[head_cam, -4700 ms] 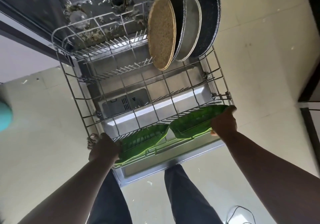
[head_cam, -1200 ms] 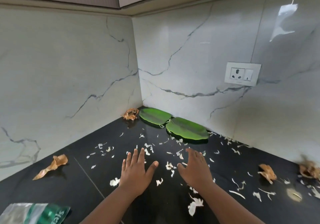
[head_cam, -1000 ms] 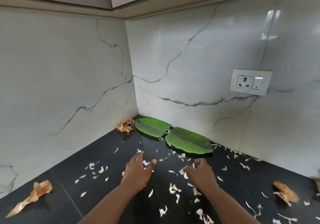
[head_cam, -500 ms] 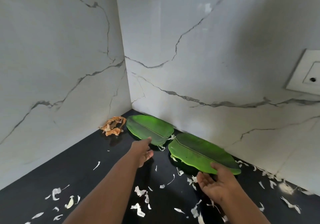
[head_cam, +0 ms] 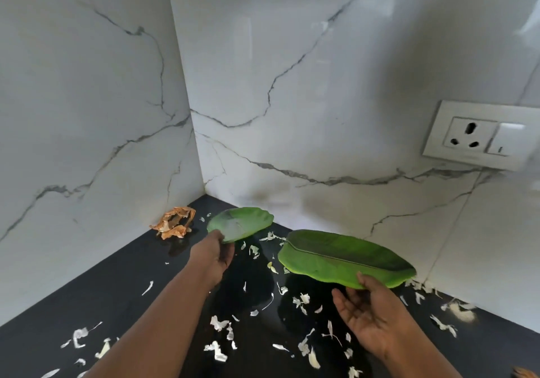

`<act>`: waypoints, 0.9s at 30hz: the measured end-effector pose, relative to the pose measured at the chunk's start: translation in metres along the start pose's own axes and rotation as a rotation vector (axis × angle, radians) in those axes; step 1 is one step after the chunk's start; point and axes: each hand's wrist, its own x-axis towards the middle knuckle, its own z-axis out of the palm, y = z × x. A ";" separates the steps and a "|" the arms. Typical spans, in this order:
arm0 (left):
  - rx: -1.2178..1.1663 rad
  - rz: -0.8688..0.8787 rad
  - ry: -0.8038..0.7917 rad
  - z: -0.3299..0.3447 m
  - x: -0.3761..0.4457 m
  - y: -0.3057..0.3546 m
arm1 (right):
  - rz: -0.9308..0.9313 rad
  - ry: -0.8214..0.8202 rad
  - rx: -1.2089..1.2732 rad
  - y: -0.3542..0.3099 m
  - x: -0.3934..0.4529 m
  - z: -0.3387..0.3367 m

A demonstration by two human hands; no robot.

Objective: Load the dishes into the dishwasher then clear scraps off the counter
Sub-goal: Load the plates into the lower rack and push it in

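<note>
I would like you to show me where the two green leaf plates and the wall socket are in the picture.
left leaf plate [head_cam: 244, 222], head view, middle of its top face.
right leaf plate [head_cam: 336, 256], head view, on the centre rib.
wall socket [head_cam: 467, 136], head view, between the pin holes.

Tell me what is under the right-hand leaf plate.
The right hand lifts the right plate by its near edge. Below it shows black counter with the plate's shadow and white scraps. The strip under its far side is covered.
</note>
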 end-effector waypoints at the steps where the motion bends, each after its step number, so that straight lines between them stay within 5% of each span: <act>1: -0.015 -0.006 -0.039 -0.011 -0.022 0.003 | -0.028 -0.013 -0.001 -0.004 -0.013 -0.006; 10: -0.079 0.153 -0.234 -0.097 -0.176 -0.016 | -0.259 -0.145 0.054 -0.031 -0.115 -0.057; 21: -0.166 -0.027 -0.322 -0.124 -0.289 -0.094 | -0.251 0.015 -0.003 -0.017 -0.200 -0.176; 27: -0.084 -0.152 -0.500 -0.140 -0.357 -0.146 | -0.274 0.068 0.080 0.016 -0.267 -0.261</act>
